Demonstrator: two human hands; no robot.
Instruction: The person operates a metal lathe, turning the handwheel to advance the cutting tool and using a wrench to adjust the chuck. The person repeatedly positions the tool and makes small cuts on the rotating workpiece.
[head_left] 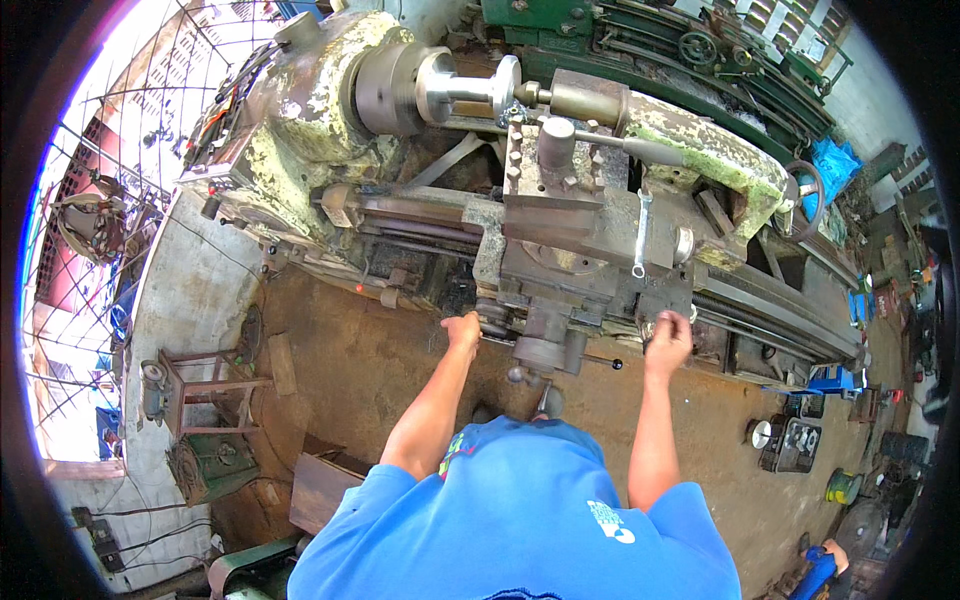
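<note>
Basically, head view: both arms reach forward to the lathe carriage (590,250). Left hand (464,330) is closed on a handwheel (492,320); right hand (670,340) grips another handwheel (652,325), probably. A wrench (641,235) lies on the carriage. The shiny workpiece (470,88) in the chuck (385,90) runs left-right along the bed.

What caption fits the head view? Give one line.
Both hands, left and right, on the handwheels of a worn lathe.

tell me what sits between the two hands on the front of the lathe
In the head view, between the left hand and right hand sits the lathe carriage apron, with a round grey knob sticking out.
</note>
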